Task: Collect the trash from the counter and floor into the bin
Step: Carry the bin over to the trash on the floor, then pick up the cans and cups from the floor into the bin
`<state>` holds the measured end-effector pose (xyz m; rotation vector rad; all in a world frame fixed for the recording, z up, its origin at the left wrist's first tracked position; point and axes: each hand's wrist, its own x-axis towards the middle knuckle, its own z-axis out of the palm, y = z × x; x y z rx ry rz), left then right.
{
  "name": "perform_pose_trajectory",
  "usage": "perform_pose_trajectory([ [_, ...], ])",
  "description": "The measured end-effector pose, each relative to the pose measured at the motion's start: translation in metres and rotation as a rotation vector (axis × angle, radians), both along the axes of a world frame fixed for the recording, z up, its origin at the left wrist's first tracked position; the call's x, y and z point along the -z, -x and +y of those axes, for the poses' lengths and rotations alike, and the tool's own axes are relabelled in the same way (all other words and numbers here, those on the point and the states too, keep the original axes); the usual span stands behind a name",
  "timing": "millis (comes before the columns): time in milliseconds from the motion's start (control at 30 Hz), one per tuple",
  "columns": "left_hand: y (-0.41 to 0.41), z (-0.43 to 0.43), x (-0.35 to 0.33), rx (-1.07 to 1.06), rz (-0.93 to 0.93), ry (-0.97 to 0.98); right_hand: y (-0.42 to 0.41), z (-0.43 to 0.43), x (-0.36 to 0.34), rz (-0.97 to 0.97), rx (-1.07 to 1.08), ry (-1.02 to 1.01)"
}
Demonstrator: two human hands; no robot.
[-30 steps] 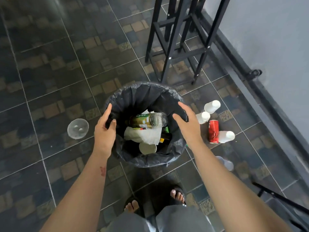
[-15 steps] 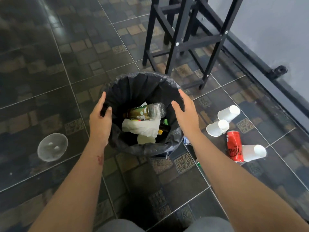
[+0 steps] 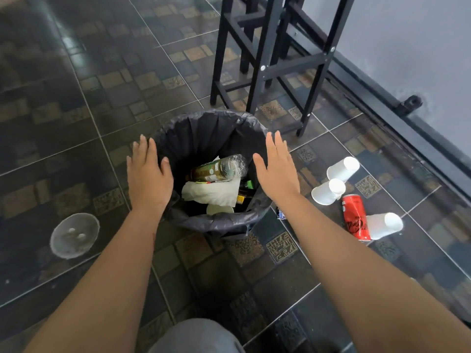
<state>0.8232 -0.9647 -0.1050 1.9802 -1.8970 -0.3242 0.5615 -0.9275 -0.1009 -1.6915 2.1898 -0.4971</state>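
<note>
Left hand [image 3: 149, 175] and right hand [image 3: 276, 171] are hovering flat, fingers spread, empty, flanking the lined bin [image 3: 216, 221] — 3 white cups [image 3: 342, 169] and red can [image 3: 355, 220] are lying on tiles.

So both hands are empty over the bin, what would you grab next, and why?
Probably reach the right hand to the nearest white cup. Both hands are open and hold nothing, the left hand by the bin rim. Three cups and a red can lie on the floor to the right, closer than the clear lid on the left.
</note>
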Motion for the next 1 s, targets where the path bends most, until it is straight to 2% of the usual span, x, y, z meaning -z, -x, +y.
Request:
perform_pose_trajectory([
  [100,0.014,0.004,-0.011,-0.019,-0.124,-0.012,0.008,0.01,-0.005,-0.014,-0.049,-0.001],
  [200,0.05,0.018,-0.024,0.045,-0.116,0.024,0.032,0.026,-0.01,-0.037,-0.069,0.056],
  [333,0.128,0.05,-0.031,0.247,-0.02,0.073,0.086,0.05,-0.001,0.007,-0.043,0.082],
  [467,0.208,0.083,-0.018,0.507,0.028,0.131,0.13,0.079,0.017,0.02,0.014,0.012],
  [567,0.255,0.104,0.007,0.619,0.025,0.067,0.155,0.103,0.033,0.04,0.01,-0.039],
  [767,0.286,0.116,0.087,0.454,-0.054,-0.29,0.179,0.124,0.093,0.079,-0.101,-0.223],
  [1000,0.295,0.099,0.148,0.269,-0.153,-0.462,0.186,0.106,0.151,0.077,-0.212,-0.352],
])
